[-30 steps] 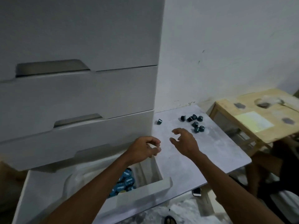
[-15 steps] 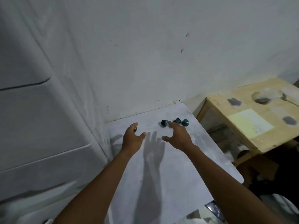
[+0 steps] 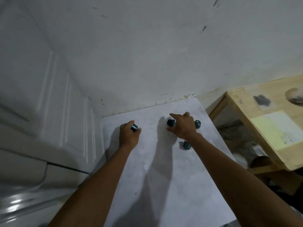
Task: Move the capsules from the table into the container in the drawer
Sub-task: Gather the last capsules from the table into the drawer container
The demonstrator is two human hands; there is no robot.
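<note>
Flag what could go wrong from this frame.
The right hand covers part of the capsule cluster, so its wrist could knock the capsule beside it toward the table edge. The left hand pinches its capsule only at the fingertips; it may slip on the way to the drawer.

I see the table [image 3: 164, 185] bounded at the far edge by the wall [image 3: 147, 54] and on the left by the white cabinet [image 3: 49, 104]; neither side gives passage. My left hand [image 3: 129, 136] works close to the cabinet face, a capsule [image 3: 134, 127] pinched in its fingers. My right hand [image 3: 183, 126] covers the far middle, fingers spread. Capsules sit around it: one [image 3: 170, 122] at the fingertips, one [image 3: 197, 124] behind the knuckles, one [image 3: 186, 145] just beside the wrist. Between my forearms the tabletop lies open down to the near edge. On the right, a gap separates the table from the wooden bench [image 3: 270, 125].
</note>
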